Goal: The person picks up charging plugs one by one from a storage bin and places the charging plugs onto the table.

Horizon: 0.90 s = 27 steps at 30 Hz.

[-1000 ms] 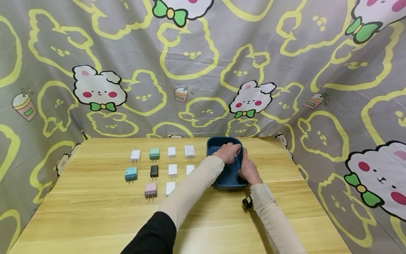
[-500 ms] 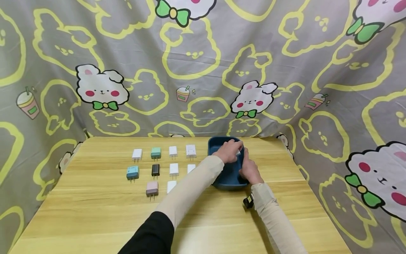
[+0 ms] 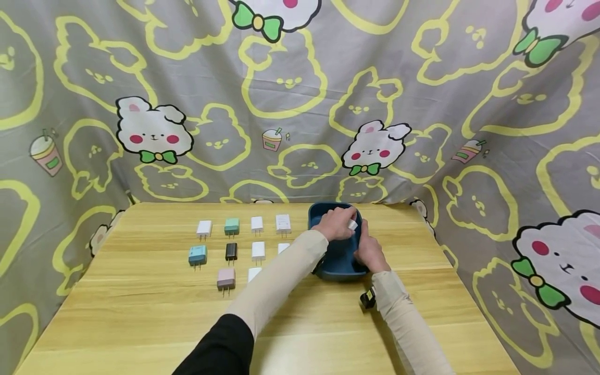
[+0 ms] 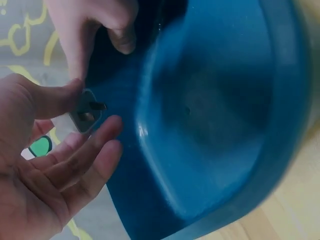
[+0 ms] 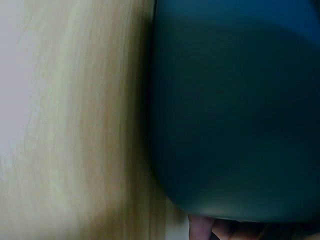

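Observation:
My left hand [image 3: 335,224] pinches a white charger plug [image 3: 352,225] between thumb and fingers, over the blue plastic bin [image 3: 338,275]. In the left wrist view the plug [image 4: 85,113] shows its metal prongs pointing at the inside of the bin [image 4: 210,115], and the left hand's [image 4: 55,165] other fingers are loosely bent. My right hand [image 3: 371,253] grips the bin's right wall; in the left wrist view part of this hand [image 4: 102,20] reaches over the rim. The right wrist view shows mostly the bin's outer wall [image 5: 225,125], with fingers [image 5: 200,227] against its lower edge.
Left of the bin, several charger plugs lie in rows on the wooden table [image 3: 140,312], among them a green one [image 3: 232,226], a blue one [image 3: 197,254], a black one [image 3: 231,252] and a pink one [image 3: 226,278]. A patterned curtain [image 3: 290,125] hangs behind.
My left hand has turned slightly within the bin's outline, and more of the white charger plug shows past its fingers. My right hand keeps its hold on the bin. The head view has shifted a little.

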Tool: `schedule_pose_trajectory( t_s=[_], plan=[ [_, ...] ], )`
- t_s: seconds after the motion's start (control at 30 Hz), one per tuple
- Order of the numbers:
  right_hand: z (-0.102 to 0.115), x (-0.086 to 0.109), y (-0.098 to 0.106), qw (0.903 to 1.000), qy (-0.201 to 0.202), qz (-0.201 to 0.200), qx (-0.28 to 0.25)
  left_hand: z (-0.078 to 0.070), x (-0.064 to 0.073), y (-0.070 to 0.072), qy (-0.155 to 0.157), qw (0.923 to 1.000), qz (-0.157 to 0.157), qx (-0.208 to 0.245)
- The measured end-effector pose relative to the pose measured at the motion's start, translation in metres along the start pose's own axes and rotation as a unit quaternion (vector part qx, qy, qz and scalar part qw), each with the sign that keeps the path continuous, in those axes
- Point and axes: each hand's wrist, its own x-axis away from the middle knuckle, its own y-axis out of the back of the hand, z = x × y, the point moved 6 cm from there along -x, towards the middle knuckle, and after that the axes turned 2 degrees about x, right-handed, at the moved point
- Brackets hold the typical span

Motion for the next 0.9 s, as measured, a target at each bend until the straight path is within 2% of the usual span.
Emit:
schedule_pose_trajectory(
  t_s=[0.17,0.43,0.9],
  plan=[
    [0.001,0.001,0.001,1.0000,0.005,-0.004,-0.001,-0.002,0.003,0.003,0.000,0.9999,-0.003,0.013],
    [0.002,0.001,0.002,0.9994,0.027,-0.018,0.006,-0.011,0.011,0.016,-0.023,0.9989,-0.021,0.036],
    [0.004,0.004,0.002,0.9993,0.036,-0.014,0.004,-0.019,0.030,0.035,-0.033,0.9932,-0.026,0.108]
  ],
)
